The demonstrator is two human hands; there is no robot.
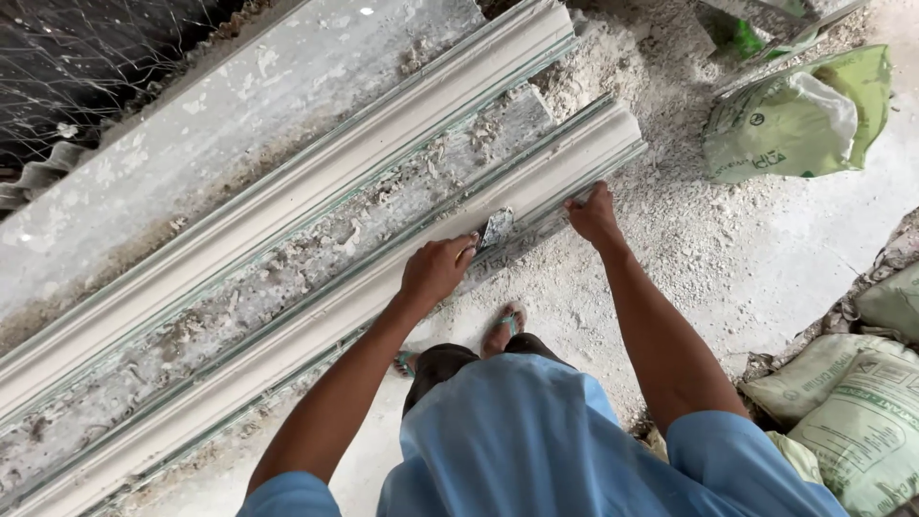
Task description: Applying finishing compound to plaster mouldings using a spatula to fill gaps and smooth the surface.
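Plaster-white mouldings run the length of a long casting tabletop [191,144] crusted with dried grey and white residue. At far left, dark netting [86,67] hangs beyond the tabletop's far edge. Two long mouldings lie parallel on it, both with their long axis running from lower left to upper right: the far moulding [316,191] sits higher up, and the near moulding [287,335] lies along the edge closest to the person, its cut end pointing toward the upper right. Between them a rough channel holds crumbs of plaster.

Near the middle, the left hand [436,270] is clenched around the handle of a scraper [496,228], whose flat, plaster-smeared blade points up and right and rests against the near moulding. Just to the right, the right hand [593,215] presses on the same moulding near its end, fingers curled over the top edge, grasping it.

Below the hands, sandalled feet [503,330] stand on a floor [766,258] strewn with white powder. At right, a green-and-white sack [795,120] lies open at its mouth, white lining showing; what it holds cannot be told. Further sacks [852,402] lie piled at lower right, closed, contents hidden.
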